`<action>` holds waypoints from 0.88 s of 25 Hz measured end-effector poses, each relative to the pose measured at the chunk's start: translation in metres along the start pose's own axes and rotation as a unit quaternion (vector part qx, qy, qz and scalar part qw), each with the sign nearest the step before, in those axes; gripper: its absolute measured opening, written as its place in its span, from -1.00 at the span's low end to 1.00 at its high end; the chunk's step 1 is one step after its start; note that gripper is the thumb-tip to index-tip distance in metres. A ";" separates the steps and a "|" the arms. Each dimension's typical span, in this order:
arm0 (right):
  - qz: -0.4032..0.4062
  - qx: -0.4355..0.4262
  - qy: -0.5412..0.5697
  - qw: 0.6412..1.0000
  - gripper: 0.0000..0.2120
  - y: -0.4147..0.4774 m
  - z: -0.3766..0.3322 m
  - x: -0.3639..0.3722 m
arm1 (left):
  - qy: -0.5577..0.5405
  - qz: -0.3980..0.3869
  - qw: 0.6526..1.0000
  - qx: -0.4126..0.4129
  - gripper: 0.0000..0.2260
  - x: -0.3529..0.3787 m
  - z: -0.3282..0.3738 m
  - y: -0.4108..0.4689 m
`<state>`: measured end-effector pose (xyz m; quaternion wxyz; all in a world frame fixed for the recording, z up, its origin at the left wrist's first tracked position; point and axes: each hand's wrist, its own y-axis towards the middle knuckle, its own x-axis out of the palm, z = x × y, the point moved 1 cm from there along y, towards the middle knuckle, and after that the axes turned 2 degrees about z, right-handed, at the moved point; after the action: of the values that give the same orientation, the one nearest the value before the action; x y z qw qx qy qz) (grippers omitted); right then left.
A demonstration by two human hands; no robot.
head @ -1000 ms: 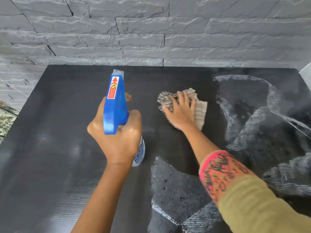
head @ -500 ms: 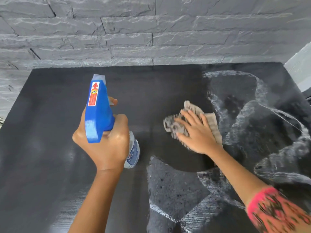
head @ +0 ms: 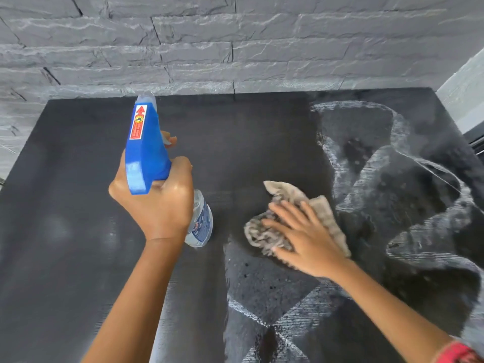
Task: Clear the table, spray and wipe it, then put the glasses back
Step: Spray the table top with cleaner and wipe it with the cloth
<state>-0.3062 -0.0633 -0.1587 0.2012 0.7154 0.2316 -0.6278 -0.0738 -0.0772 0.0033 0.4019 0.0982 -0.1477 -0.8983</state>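
One table (head: 78, 205), one spray bottle (head: 146, 150), one cloth (head: 322, 208), two hands.
Above the table: the single spray bottle, plus the left hand (head: 162, 203) and right hand (head: 306, 244). On it: the one crumpled cloth. Behind it: one grey stone wall (head: 235, 40).

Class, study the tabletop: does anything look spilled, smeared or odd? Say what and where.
Pale streaks cross the right half of the dark table, beside and beyond the cloth under the right hand. They look like smeared liquid from the spray bottle in the left hand, not yet wiped; the left half looks even.
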 end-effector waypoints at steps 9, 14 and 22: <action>0.027 0.163 0.035 0.986 -0.49 0.168 -0.024 0.008 | 0.042 -0.034 0.998 0.024 -0.68 -0.011 0.012 -0.010; 0.029 0.020 0.026 0.999 -0.49 0.054 -0.069 0.014 | 0.053 -0.037 0.998 0.010 -0.79 -0.049 0.019 -0.038; 0.013 0.318 0.028 0.948 -0.45 -0.009 -0.001 -0.001 | 0.067 -0.041 0.997 -0.014 -0.77 -0.114 0.033 -0.084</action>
<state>-0.3108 -0.0559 -0.1577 -0.0350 0.7625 0.0167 -0.6458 -0.0663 0.0679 0.0116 0.3753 0.1581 -0.1036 -0.9074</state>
